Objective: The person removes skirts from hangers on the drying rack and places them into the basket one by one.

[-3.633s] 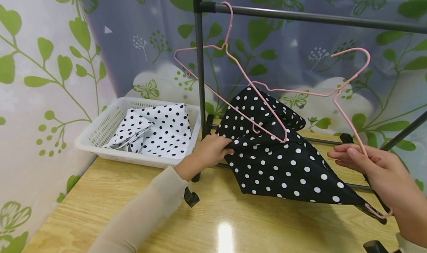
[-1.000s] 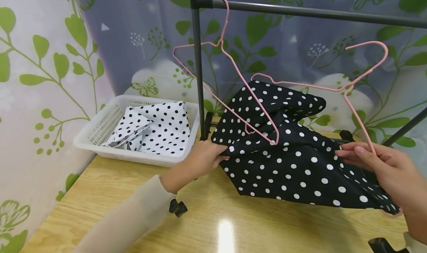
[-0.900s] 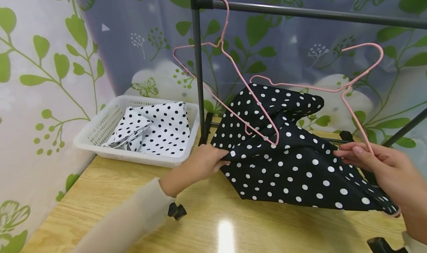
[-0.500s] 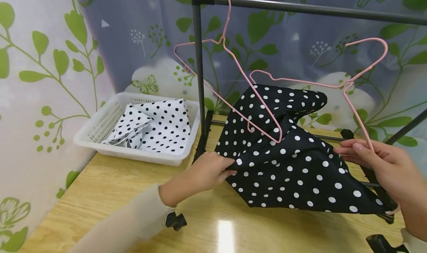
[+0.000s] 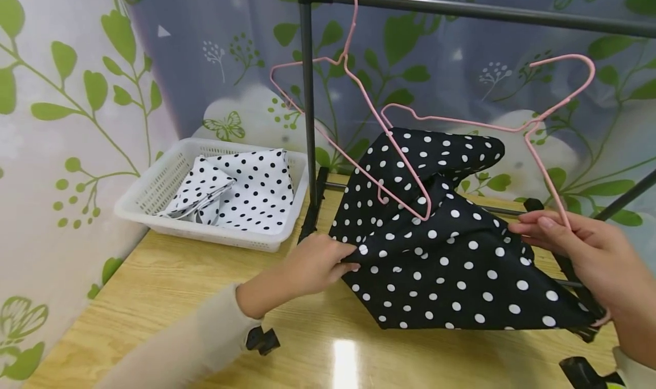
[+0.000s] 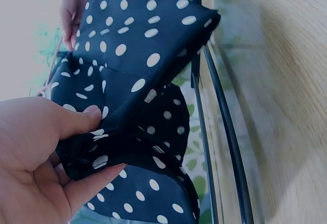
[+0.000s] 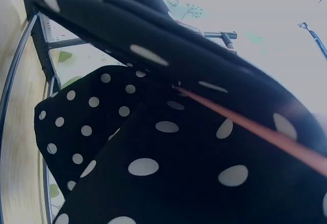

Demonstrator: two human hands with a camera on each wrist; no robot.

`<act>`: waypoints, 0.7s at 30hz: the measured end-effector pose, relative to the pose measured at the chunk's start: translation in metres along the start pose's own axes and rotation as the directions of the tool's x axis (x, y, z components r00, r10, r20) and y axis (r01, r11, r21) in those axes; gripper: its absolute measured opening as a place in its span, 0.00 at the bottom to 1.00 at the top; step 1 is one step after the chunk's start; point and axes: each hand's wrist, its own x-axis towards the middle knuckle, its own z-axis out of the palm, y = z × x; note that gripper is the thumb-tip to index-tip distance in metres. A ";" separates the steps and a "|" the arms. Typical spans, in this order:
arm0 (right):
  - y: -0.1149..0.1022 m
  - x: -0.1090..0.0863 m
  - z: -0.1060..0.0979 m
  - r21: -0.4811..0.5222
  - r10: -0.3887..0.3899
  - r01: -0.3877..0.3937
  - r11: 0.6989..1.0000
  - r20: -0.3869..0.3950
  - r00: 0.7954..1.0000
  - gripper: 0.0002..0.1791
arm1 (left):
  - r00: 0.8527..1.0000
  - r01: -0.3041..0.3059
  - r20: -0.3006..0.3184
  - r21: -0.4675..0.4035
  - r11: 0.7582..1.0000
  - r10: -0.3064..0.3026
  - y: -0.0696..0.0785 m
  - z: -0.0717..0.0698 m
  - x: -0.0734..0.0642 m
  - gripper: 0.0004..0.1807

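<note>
A black cloth with white dots (image 5: 456, 275) spreads between my two hands, draped over a pink clothes hanger (image 5: 593, 70). My left hand (image 5: 312, 266) pinches its left edge between thumb and fingers; the left wrist view shows the fold of cloth (image 6: 102, 147) in that grip. On the right, my right hand (image 5: 594, 258) holds the hanger by its sloping arm, whose lower end shows beneath the wrist. In the right wrist view, the hanger's pink wire (image 7: 255, 129) runs into the cloth, and its far part is hidden there.
A bare pink hanger (image 5: 426, 209) hangs from the dark rack's top bar (image 5: 461, 8), overlapping the black cloth. To the left, a white basket (image 5: 205, 235) holds a folded white cloth with black dots (image 5: 256, 195). Rack and basket stand on a wooden table (image 5: 169, 298).
Since 3.6 s ago the held hanger has shifted slightly right and up, and the black cloth has spread wider beneath it. My left hand keeps its pinch and sits a little lower.
</note>
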 end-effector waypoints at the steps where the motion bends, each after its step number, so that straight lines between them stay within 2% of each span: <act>1: 0.000 0.001 0.000 0.012 -0.005 0.005 1.000 0.002 1.000 0.16 | 1.000 0.000 -0.006 0.006 1.000 0.000 -0.002 -0.001 0.000 0.12; 4: -0.001 0.002 0.001 0.015 0.006 -0.007 1.000 0.003 1.000 0.15 | 1.000 -0.009 -0.017 0.028 1.000 0.009 -0.008 -0.003 -0.001 0.12; 9: 0.000 0.002 0.002 -0.044 0.016 -0.016 0.999 0.013 1.000 0.14 | 0.999 -0.026 -0.018 0.031 0.999 0.026 -0.017 -0.004 -0.003 0.10; 16: 0.003 -0.001 0.000 -0.029 -0.018 0.019 0.999 0.050 0.999 0.15 | 1.000 0.006 -0.024 0.056 0.998 -0.005 -0.027 -0.011 -0.003 0.11; 21: 0.004 -0.003 -0.001 -0.017 -0.022 0.023 1.000 0.059 0.998 0.15 | 0.999 0.034 -0.041 0.091 0.995 -0.030 -0.037 -0.015 -0.003 0.08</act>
